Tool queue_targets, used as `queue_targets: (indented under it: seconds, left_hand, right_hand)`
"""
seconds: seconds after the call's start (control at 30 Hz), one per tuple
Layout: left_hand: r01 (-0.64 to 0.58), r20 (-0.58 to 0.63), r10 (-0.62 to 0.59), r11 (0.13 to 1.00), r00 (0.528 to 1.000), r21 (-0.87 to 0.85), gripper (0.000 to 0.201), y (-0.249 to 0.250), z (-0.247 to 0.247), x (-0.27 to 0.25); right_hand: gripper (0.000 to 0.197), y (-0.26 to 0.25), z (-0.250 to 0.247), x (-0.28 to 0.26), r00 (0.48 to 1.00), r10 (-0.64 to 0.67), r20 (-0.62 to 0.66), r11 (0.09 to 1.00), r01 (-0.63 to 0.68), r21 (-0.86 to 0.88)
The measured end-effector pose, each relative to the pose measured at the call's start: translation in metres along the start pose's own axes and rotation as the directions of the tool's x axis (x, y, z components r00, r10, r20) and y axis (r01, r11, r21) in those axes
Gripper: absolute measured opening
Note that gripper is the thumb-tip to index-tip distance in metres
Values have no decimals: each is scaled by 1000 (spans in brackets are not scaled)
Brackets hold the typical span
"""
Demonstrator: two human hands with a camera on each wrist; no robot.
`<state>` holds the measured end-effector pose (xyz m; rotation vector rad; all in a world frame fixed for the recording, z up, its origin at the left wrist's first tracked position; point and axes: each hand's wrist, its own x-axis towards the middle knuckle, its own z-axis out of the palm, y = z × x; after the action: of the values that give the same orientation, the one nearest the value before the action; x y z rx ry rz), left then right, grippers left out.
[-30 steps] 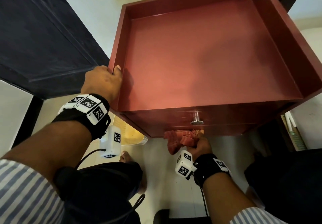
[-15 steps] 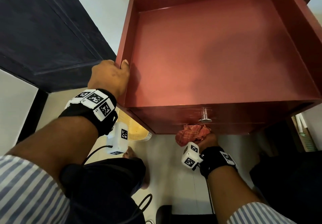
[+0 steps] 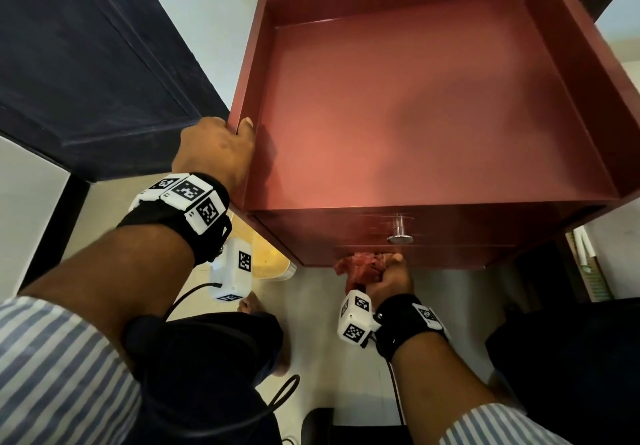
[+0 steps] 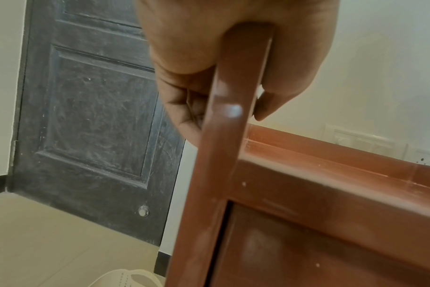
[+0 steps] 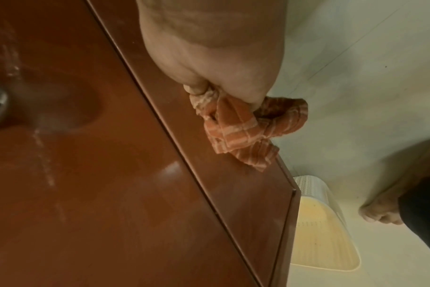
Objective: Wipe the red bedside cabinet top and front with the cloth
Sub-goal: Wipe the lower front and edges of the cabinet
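The red bedside cabinet (image 3: 415, 115) fills the upper head view, its recessed top bare, a round metal knob (image 3: 400, 236) on the front. My left hand (image 3: 218, 150) grips the cabinet's left rim (image 4: 233, 116), thumb inside, fingers curled outside. Low against the cabinet front (image 5: 86, 194), below the knob, my right hand (image 3: 391, 278) holds a bunched red striped cloth (image 3: 360, 266). In the right wrist view the cloth (image 5: 246, 132) hangs from the curled fingers (image 5: 209, 68) against the lower strip of the front.
A dark panelled door (image 3: 86, 63) stands to the left of the cabinet. A pale plastic basket (image 3: 273, 261) sits on the tiled floor beside its lower left corner. My bare foot (image 5: 380, 217) is on the floor nearby. Dark furniture is at the right.
The cloth hand stays low on the cabinet front below the knob, shifting slightly sideways with the cloth. My left hand keeps its hold on the left rim.
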<state>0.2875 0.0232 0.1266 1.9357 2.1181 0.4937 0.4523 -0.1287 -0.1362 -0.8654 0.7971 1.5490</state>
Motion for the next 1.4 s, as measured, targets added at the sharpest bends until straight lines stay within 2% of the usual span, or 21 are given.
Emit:
queue_targets:
  seconds: [0.03, 0.1, 0.13, 0.2, 0.27, 0.33, 0.47, 0.53, 0.6, 0.7, 0.83, 0.9, 1.0, 1.07, 1.13, 1.2, 1.23, 1.3, 1.4]
  left_hand:
    - [-2, -1, 2, 1000, 1000, 4, 54, 0, 0, 0]
    - [-4, -3, 4, 1000, 1000, 8, 54, -1, 0, 1]
    - [-4, -4, 5, 1000, 1000, 11, 54, -1, 0, 1]
    - [-9, -3, 9, 1000, 1000, 21, 54, -1, 0, 1]
    - [-8, -2, 8, 1000, 1000, 23, 53, -1, 0, 1]
    - [-3, -6, 3, 1000, 1000, 23, 53, -1, 0, 1]
    - [-9, 1, 9, 1000, 1000, 8, 52, -2, 0, 2]
    - [-9, 8, 9, 1000, 1000, 2, 52, -3, 0, 2]
    - [-6, 8, 6, 1000, 1000, 4, 52, -3, 0, 2]
    - [2, 11, -2, 1000, 1000, 2, 52, -2, 0, 3]
    - [16, 11, -16, 1000, 1000, 15, 54, -2, 0, 3]
    - [19, 11, -20, 1000, 1000, 23, 55, -1, 0, 2]
    - [25, 8, -26, 999, 1000, 30, 55, 0, -1, 1]
    - [33, -6, -33, 999, 999, 40, 54, 1, -2, -1]
    - [34, -9, -34, 998, 999, 47, 55, 2, -4, -4]
    - [33, -12, -33, 998, 999, 56, 57, 3, -5, -7]
    - [32, -12, -31, 998, 999, 58, 57, 5, -6, -8]
    - [22, -11, -22, 998, 1000, 65, 57, 5, -7, -10]
    - [8, -34, -6, 998, 999, 68, 57, 6, -9, -14]
  right_hand:
    - [49, 2, 0, 2, 997, -64, -35, 998, 64, -4]
    - [30, 2, 4, -6, 988, -132, -81, 990, 127, -61]
    - [31, 0, 3, -7, 984, -151, -98, 986, 143, -88]
    - [52, -6, 3, -9, 980, -187, -66, 979, 180, -100]
    - [62, -7, 3, -16, 969, -247, -25, 963, 242, -121]
    - [59, -5, 1, -13, 962, -270, -39, 949, 259, -181]
    - [36, -7, -5, 0, 938, -326, -115, 919, 286, -272]
    - [26, -10, -8, 4, 935, -319, -155, 919, 265, -293]
    - [27, -10, -8, -1, 943, -290, -162, 925, 232, -302]
    - [54, -7, -10, -6, 959, -244, -143, 921, 183, -344]
    - [68, -8, -6, -11, 977, -175, -119, 937, 128, -326]
    - [64, -10, -1, -19, 979, -181, -98, 936, 140, -324]
    - [41, -13, 8, -42, 978, -207, -30, 905, 180, -386]
    - [36, -18, 14, -63, 986, -166, 33, 890, 164, -426]
    - [23, -23, 19, -83, 990, -134, 41, 923, 140, -358]
    - [55, -27, 22, -94, 992, -120, 48, 978, 127, -164]
    - [64, -28, 22, -99, 990, -132, 52, 989, 136, -65]
    - [56, -26, 21, -109, 983, -175, 51, 985, 175, 5]
    - [31, -20, 28, -126, 974, -212, 77, 977, 214, -20]
